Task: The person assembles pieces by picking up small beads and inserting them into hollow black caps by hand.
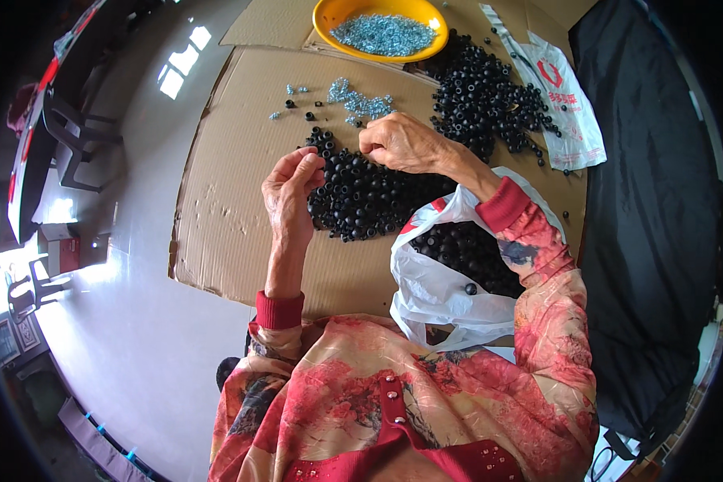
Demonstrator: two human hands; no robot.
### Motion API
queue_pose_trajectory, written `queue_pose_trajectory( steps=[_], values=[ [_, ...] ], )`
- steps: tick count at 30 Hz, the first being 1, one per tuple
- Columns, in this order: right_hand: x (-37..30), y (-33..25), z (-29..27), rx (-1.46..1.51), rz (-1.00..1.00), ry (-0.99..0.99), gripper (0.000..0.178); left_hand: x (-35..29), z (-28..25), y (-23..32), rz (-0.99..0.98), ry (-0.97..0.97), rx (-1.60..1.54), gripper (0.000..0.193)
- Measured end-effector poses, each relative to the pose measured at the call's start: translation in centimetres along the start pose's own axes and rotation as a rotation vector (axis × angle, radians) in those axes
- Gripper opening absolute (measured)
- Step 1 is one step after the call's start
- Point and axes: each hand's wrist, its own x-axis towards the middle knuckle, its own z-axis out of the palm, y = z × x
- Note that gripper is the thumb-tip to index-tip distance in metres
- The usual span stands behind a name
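Note:
My left hand (pixel 290 186) is raised at the left edge of a heap of small black round pieces (pixel 369 197), some showing a hollow centre. Its thumb and fingers are pinched together, and whatever sits between them is too small to make out. Over the far side of that heap, my right hand (pixel 410 145) is closed, its fingertips turned toward the left hand. What it grips is hidden by the fingers. A small scatter of pale blue, clear pieces (pixel 360 100) lies just beyond both hands.
A yellow bowl (pixel 323 30) of similar blue pieces stands at the far edge of the cardboard (pixel 225 177). More black pieces (pixel 482 100) are heaped at the far right beside a flat white bag (pixel 584 140). An open white plastic bag (pixel 416 281) holding black pieces lies below my right forearm.

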Motion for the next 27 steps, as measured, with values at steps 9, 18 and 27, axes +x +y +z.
queue_pose_trajectory(
  steps=[9,18,27],
  values=[
    [1.5,0.4,2.8,-0.207,-0.103,-0.119,0.018,-0.5,-0.1,-0.5,-0.023,-0.024,0.085,0.019],
    [0.2,-0.2,0.1,0.425,0.21,0.033,0.011,-0.7,1.0,0.0,-0.009,-0.06,0.084,0.02],
    [-1.6,-3.1,-2.8,0.841,0.243,0.269,0.018,-1.6,5.3,1.1,0.057,-0.235,-0.114,0.022]
  ],
)
